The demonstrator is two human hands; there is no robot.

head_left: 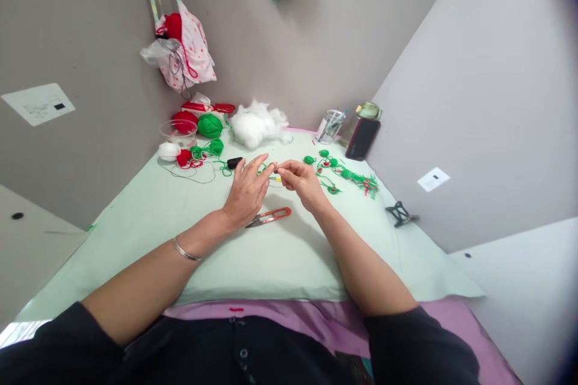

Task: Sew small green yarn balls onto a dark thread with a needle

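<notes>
My left hand point(247, 189) is held over the table with its fingers stretched out and apart. Close by on the right, my right hand point(301, 181) pinches thumb and forefinger together at the tip of a left finger. Something small and dark, perhaps thread, shows at that fingertip, too small to name. Below the hands lie orange-handled thread snips point(271, 215), their blades partly behind my left wrist. A black spool-like object point(235, 163) rests left of my left fingers. A small yellow-tipped item point(275, 179) lies beneath the hands.
White stuffing point(258, 125) sits at the back, beside a green yarn ball point(210, 126) and a clear tub point(178, 132). At right are small green crocheted pieces point(333, 162), a pen cup point(332, 127), and a phone point(362, 139) leaning on a bottle. A dotted bag point(196, 51) hangs left.
</notes>
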